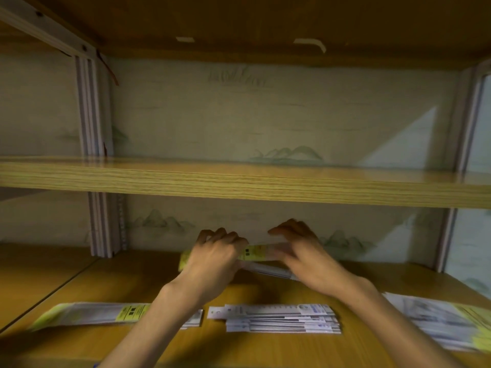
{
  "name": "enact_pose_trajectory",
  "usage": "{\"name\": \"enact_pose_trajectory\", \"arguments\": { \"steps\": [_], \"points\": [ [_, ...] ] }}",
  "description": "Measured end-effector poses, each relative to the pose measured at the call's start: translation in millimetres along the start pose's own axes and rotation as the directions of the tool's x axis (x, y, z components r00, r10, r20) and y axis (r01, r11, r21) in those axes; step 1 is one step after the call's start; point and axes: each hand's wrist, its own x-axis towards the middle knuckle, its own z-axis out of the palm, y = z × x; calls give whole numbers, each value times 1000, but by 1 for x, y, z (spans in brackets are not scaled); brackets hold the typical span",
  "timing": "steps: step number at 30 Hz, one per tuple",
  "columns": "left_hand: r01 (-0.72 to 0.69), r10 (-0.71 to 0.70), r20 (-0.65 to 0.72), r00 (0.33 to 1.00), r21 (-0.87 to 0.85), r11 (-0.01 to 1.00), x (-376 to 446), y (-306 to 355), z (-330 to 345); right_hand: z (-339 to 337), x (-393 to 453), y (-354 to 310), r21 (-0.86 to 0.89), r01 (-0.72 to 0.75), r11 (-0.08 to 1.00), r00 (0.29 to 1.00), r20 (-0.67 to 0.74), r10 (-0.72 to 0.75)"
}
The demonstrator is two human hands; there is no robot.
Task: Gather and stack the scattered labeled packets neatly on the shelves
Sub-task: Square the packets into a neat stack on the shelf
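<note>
two bare hands work at the back of a lower wooden shelf (106,282), under the wood-grain board of the shelf above (239,185). the left hand (215,261) lies over the left end of a long yellow-labelled packet (255,253), its fingers (212,235) curled down over the far edge and closed on it. the right hand (300,254) is at the packet's other end, fingers (284,229) bent and spread, only loosely hooked; motion blur hides whether they actually grip it. a second, paler packet (268,270) lies flat just beneath and in front of the held one, between the two wrists.

nearer the front edge of the same shelf, a clear bundle with a yellow label (87,313) lies to the left, partly crossed by the left forearm. a squared stack of white printed packets (281,318) sits in the middle, between the forearms. a third pile with yellow edging (435,318) fans out at the right, running out of view at the frame edge.

behind the shelves is a pale wall with faint green hill drawings (287,155). grey metal uprights (93,107) stand at the left, and a matching one rises at the right (470,115).
</note>
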Motion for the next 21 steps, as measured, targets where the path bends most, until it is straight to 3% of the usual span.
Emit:
{"name": "enact_pose_trajectory", "arguments": {
  "steps": [2, 3, 4, 6, 8, 9, 12, 21],
  "points": [
    [75, -74, -18, 997, 45, 996, -2, -11, -2, 0, 3, 20, -30, -93, 995, 971, -222, 84],
    [115, -113, -27, 993, 64, 991, -3, -17, -3, -1, 3, 32, -50, -173, 984, 952, -266, 153],
    [147, -144, -37, 989, 87, 985, -4, -23, -4, 0, 2, 44, -82, -245, 966, 949, -222, 222],
    [188, -181, -61, 982, 131, 973, -7, -34, -5, 8, -1, 63, -213, -318, 924, 937, 76, 340],
    [201, -194, -57, 979, 137, 970, -8, -41, -6, 16, -4, 70, -273, -319, 908, 850, 342, 401],
    [198, -193, -50, 980, 132, 971, -8, -42, -6, 21, -6, 71, -273, -324, 906, 812, 411, 414],
    [178, -176, -35, 984, 113, 977, -9, -40, -3, 33, -8, 74, -289, -328, 899, 765, 477, 432],
    [159, -159, -4, 987, 73, 985, -13, -38, 7, 41, -9, 82, -242, -330, 912, 796, 448, 407]
  ]
}}
